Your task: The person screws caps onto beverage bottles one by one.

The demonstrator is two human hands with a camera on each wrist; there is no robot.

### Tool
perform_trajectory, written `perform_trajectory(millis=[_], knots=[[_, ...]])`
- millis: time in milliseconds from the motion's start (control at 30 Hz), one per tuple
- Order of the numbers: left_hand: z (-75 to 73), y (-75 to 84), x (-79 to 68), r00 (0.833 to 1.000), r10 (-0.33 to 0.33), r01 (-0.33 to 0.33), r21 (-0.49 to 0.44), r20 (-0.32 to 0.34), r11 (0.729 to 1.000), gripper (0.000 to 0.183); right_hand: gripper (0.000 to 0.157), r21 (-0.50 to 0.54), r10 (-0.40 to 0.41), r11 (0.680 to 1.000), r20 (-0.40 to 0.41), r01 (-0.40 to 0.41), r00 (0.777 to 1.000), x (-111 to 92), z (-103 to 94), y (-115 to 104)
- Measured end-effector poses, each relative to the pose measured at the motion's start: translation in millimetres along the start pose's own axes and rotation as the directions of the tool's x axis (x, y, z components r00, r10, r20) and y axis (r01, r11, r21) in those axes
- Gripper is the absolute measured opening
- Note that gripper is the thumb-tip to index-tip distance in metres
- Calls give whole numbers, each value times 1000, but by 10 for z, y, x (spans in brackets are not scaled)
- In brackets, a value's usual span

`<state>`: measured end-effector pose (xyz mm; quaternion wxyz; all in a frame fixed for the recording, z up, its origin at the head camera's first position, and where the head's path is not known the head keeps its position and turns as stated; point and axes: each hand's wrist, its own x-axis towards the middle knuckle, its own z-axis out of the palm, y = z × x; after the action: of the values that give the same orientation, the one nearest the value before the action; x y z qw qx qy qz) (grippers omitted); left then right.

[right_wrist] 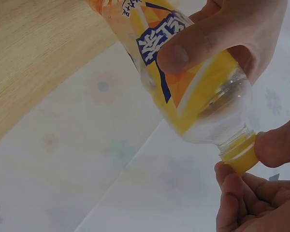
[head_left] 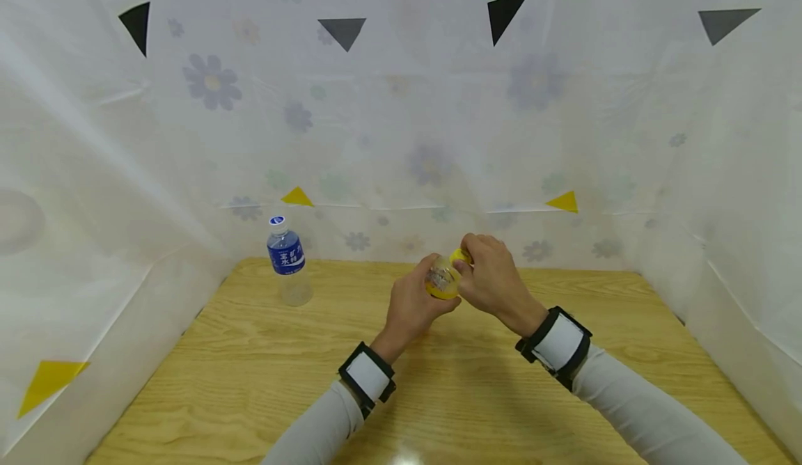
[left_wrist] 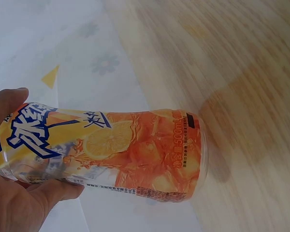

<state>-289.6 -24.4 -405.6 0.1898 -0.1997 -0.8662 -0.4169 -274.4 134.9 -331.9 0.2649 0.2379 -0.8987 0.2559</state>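
Note:
A clear plastic drink bottle (left_wrist: pixel 145 150) with a yellow and orange label, showing a lemon slice and ice cubes, is gripped around its upper body by my left hand (head_left: pixel 410 305). Its base is close to the table top in the left wrist view. My right hand (head_left: pixel 498 280) pinches the yellow cap (right_wrist: pixel 241 153) between thumb and fingers. The cap sits at the mouth of the bottle's neck (right_wrist: pixel 232 137), and the bottle leans in the head view. Most of the bottle is hidden behind my hands there.
Toward the back left of the wood-grain table (head_left: pixel 250 381) stands a clear bottle (head_left: pixel 294 287) with a blue label and a white and blue cap. White flowered sheeting (head_left: pixel 388 124) walls the table at the back and sides, with black, grey and yellow triangles on it.

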Motion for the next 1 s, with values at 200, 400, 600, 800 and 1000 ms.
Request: perform_trajectory(millis=[200, 400, 600, 800, 1000], knots=[[1, 0, -2, 1000, 11, -11, 9, -9, 1000, 77, 19, -15, -48, 999, -43, 47, 998, 10, 40, 44], [13, -3, -2, 1000, 10, -10, 27, -18, 1000, 79, 31, -61, -132, 990, -130, 125, 983, 18, 90, 93], [14, 3, -5, 1000, -2, 2, 23, -12, 1000, 80, 36, -73, -157, 986, -172, 147, 973, 23, 118, 121], [1, 4, 1, 1000, -17, 17, 7, 4, 1000, 81, 37, -69, -125, 991, -138, 116, 983, 19, 78, 105], [-35, -5, 6, 999, -37, 37, -15, 23, 999, 80, 34, -61, 3, 998, 10, -2, 1000, 3, -17, 22]])
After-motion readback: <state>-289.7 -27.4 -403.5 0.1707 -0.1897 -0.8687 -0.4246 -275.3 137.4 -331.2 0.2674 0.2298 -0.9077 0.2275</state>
